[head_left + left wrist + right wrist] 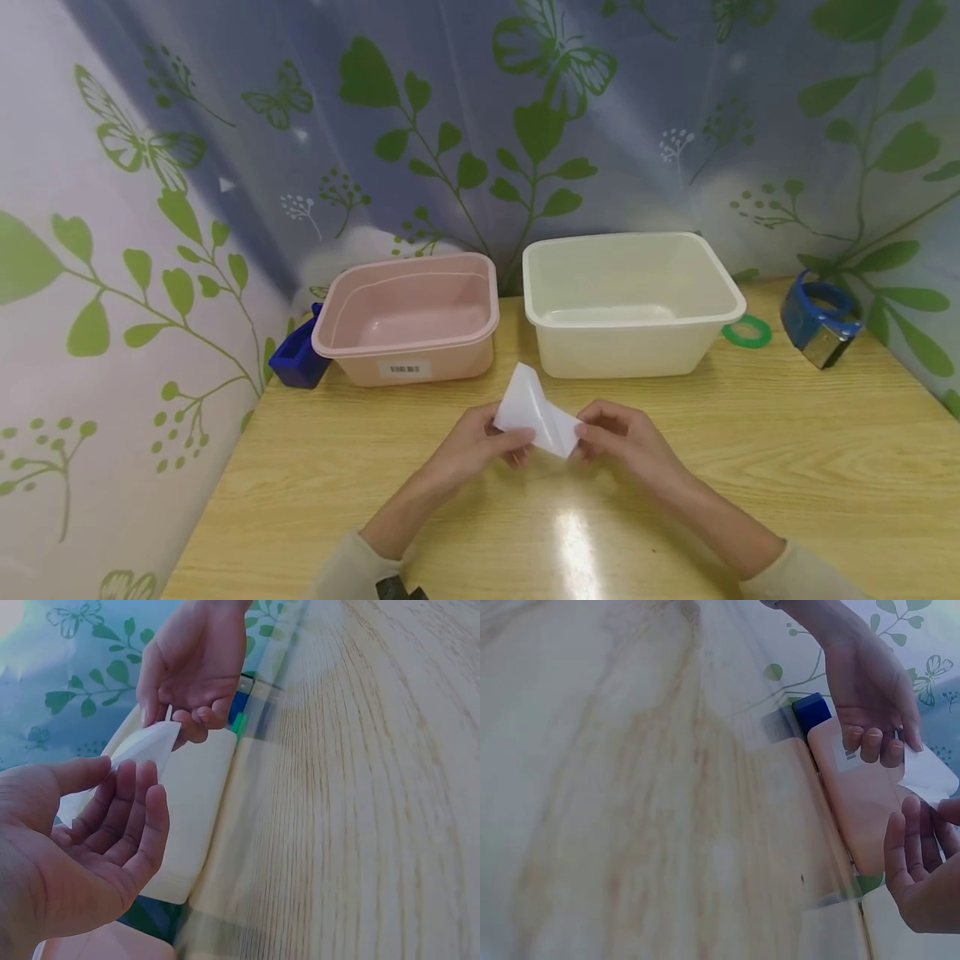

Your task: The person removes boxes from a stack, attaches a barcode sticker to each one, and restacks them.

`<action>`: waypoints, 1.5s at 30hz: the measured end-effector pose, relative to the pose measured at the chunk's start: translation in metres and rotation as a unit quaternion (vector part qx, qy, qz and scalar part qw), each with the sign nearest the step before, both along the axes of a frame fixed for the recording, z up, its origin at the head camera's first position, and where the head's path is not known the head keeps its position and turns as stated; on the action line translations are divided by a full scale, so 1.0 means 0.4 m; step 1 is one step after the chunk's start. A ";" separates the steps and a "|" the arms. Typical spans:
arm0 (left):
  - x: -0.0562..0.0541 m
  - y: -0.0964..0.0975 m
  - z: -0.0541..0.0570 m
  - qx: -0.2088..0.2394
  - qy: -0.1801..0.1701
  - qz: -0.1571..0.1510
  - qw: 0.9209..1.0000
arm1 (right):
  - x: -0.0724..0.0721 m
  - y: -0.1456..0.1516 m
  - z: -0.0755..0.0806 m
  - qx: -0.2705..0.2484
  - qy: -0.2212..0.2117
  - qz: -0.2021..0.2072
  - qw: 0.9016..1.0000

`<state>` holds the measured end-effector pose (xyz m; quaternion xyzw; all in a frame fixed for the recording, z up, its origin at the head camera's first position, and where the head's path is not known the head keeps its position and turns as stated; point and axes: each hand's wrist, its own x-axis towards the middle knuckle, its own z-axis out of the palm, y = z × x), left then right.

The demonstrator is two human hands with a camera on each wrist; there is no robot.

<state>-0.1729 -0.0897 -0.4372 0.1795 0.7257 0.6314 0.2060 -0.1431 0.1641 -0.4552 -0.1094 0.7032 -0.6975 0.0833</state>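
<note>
Between both hands, above the table, is a folded piece of white paper [531, 410] with a glossy surface and a pointed top. My left hand [480, 439] pinches its left side, thumb in front and fingers behind. The thumb and fingers of my right hand [624, 437] pinch its right corner. In the left wrist view the paper [154, 746] spans from the near left hand [97, 840] to the right hand [199, 675]. The right wrist view shows the paper [928, 774] partly cut off at the frame's edge.
A pink bin [420, 362] and a cream bin [622, 354] stand at the table's back, before a patterned curtain [450, 100]. A dark blue holder [298, 357] sits at the left. Rightward lie a green ring [750, 332] and a blue tape dispenser [813, 321] on the wooden table [825, 450].
</note>
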 end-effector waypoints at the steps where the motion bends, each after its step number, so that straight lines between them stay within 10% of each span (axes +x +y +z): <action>1: -0.001 -0.001 -0.001 0.002 0.000 0.001 1.000 | 0.001 0.002 0.001 -0.002 -0.001 -0.002 1.000; 45: -0.013 -0.084 -0.024 0.007 -0.005 0.047 0.999 | 0.003 0.107 0.033 -0.023 -0.027 -0.090 0.995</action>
